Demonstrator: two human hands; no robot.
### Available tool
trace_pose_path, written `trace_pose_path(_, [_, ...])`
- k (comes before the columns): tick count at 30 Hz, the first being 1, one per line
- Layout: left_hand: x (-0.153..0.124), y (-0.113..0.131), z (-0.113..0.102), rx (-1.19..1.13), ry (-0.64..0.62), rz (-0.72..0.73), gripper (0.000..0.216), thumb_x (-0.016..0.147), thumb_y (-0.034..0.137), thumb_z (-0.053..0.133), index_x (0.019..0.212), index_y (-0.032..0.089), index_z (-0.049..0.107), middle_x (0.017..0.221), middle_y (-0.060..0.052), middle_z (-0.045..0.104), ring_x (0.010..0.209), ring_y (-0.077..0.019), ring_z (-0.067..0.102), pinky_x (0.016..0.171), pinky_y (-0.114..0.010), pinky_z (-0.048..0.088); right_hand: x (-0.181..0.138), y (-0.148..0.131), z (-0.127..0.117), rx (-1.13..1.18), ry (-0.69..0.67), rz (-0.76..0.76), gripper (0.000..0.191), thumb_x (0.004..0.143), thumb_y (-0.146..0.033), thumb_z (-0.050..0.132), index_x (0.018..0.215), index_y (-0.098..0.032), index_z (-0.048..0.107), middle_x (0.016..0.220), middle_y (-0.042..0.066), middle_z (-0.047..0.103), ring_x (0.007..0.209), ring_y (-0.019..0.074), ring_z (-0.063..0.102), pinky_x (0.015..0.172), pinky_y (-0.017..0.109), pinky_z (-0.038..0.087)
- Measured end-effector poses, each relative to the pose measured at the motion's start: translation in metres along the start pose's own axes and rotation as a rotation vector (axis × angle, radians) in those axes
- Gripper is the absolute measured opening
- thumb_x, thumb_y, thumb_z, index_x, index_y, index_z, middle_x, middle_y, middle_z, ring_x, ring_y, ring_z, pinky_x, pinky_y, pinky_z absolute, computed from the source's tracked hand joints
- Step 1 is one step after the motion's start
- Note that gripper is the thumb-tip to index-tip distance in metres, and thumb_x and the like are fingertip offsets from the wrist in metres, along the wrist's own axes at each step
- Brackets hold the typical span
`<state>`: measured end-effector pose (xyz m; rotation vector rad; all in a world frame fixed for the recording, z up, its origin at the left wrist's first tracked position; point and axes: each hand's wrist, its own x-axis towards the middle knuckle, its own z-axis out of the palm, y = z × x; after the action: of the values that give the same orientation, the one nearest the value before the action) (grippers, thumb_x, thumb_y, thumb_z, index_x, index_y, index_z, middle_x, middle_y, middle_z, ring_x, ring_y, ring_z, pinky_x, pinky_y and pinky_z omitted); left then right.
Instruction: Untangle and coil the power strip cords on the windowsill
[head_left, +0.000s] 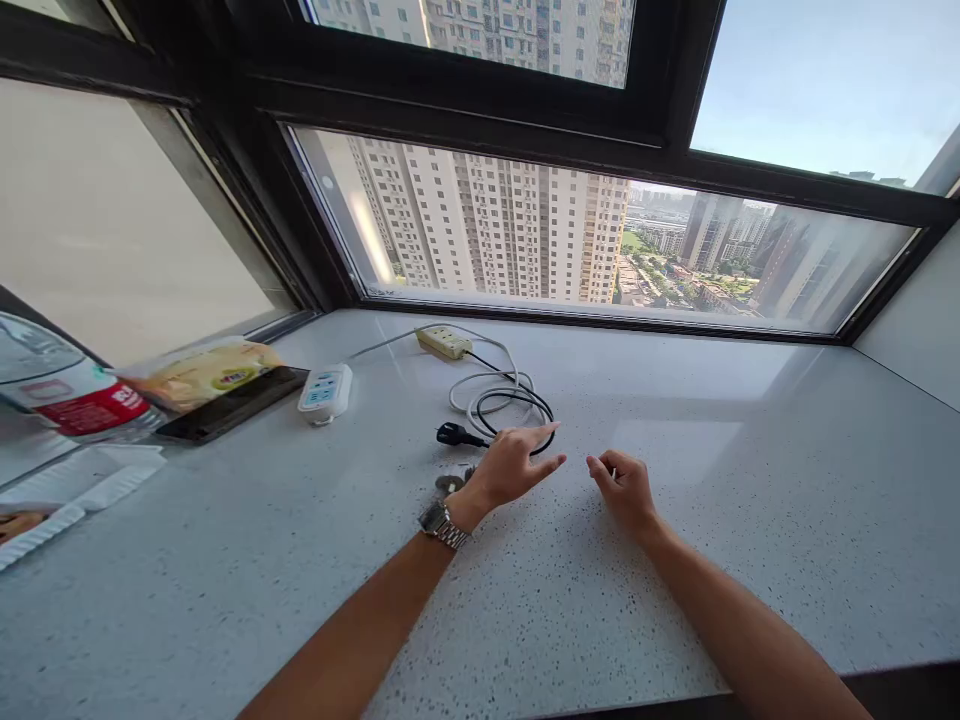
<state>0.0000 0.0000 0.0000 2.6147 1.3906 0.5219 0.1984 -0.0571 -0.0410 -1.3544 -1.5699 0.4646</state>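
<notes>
My left hand reaches over the near edge of a coiled black cable, thumb and index finger spread apart. It is open, and I cannot tell if it touches the cable. A black plug lies just left of it. Partly hidden behind my watch-wearing wrist is a small metallic object, its kind unclear. Right of the coil, my right hand is closed, with fingers curled and thumb near the index finger. Whatever it may hold is hidden. A white cable loops together with the black one.
Behind the coil sits a cream power strip, with a white power strip farther left. A dark flat object, a yellow packet and a large bottle crowd the left. Windows border the speckled white counter.
</notes>
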Motion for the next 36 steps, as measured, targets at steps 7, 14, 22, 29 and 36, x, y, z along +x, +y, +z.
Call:
trace_pose_path(7, [-0.019,-0.038,-0.026,-0.002,0.203,-0.346,0.046,0.084,0.049,0.043,0.109,0.018,0.066,0.103,-0.010,0.071,0.092,-0.0268,0.065,0.078,-0.035,0.048,0.001,0.003,-0.010,-0.075,0.043,-0.103,0.025,0.084,-0.040,0.054,0.072,-0.019,0.062,0.077,0.005,0.065,0.074,0.0186,0.057,0.066,0.028,0.043])
trace_pose_path(14, [-0.025,-0.019,-0.008,-0.399,-0.111,-0.128,0.045,0.084,0.055,0.045,0.093,0.015,0.064,0.061,-0.001,0.063,0.056,-0.0157,0.057,0.052,-0.024,0.040,-0.005,-0.013,-0.006,-0.300,-0.184,-0.039,0.037,0.086,-0.047,0.059,0.111,-0.020,0.062,0.099,0.010,0.067,0.090,0.0236,0.061,0.069,0.031,0.046])
trace_pose_path(22, [-0.035,0.020,0.016,-0.758,-0.213,0.091,0.032,0.087,0.037,0.046,0.096,0.015,0.067,0.087,-0.008,0.072,0.070,-0.0155,0.067,0.059,-0.023,0.050,-0.001,-0.029,-0.023,-0.638,-0.347,0.278,0.045,0.085,-0.061,0.052,0.072,-0.021,0.066,0.073,0.006,0.069,0.069,0.0194,0.061,0.054,0.025,0.029])
trace_pose_path(29, [-0.026,-0.006,0.008,-0.165,0.276,-0.117,0.023,0.083,0.031,0.051,0.094,0.019,0.068,0.097,-0.006,0.071,0.091,-0.0214,0.064,0.079,-0.032,0.050,-0.006,-0.040,-0.027,-0.600,-0.503,0.277,0.030,0.075,-0.048,0.065,0.065,-0.020,0.065,0.065,0.003,0.065,0.060,0.0169,0.056,0.050,0.025,0.027])
trace_pose_path(36, [-0.029,0.001,0.008,-0.139,0.129,0.083,0.025,0.084,0.035,0.058,0.103,0.021,0.066,0.105,-0.007,0.067,0.103,-0.0236,0.058,0.086,-0.036,0.051,-0.003,-0.024,-0.027,-0.332,-0.455,0.289,0.022,0.068,-0.030,0.065,0.053,-0.019,0.053,0.053,-0.001,0.054,0.049,0.0122,0.044,0.045,0.023,0.024])
